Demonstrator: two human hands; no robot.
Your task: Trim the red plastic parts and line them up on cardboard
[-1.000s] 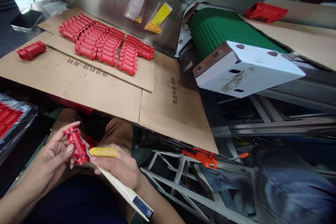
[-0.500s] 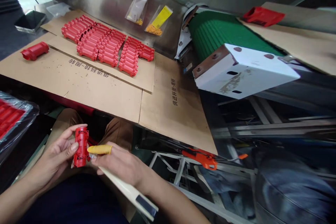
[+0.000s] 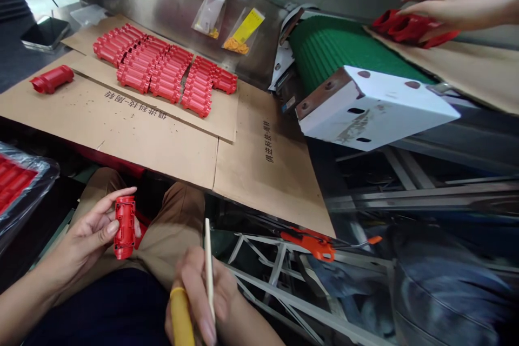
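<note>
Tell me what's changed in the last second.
The right hand drew its cream tool down and away from the red part; the tool now points up. A second person's hand came in at top right and lies on the red piece by the belt. The left hand still holds the part; the rows of parts are unmoved.

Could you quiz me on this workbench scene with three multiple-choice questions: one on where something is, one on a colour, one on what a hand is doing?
1. Where do the rows of red parts lie?
A on cardboard sheets
B on the green belt
C in a plastic bag

2. What colour is the cover on the right hand finger?
A blue
B yellow
C white

3. What is the left hand doing?
A resting flat, holding nothing
B holding a phone
C holding a single red part

Answers: 1 A, they sit on the brown cardboard. 2 B, the finger cover is yellow. 3 C, fingers and thumb close round it.
</note>
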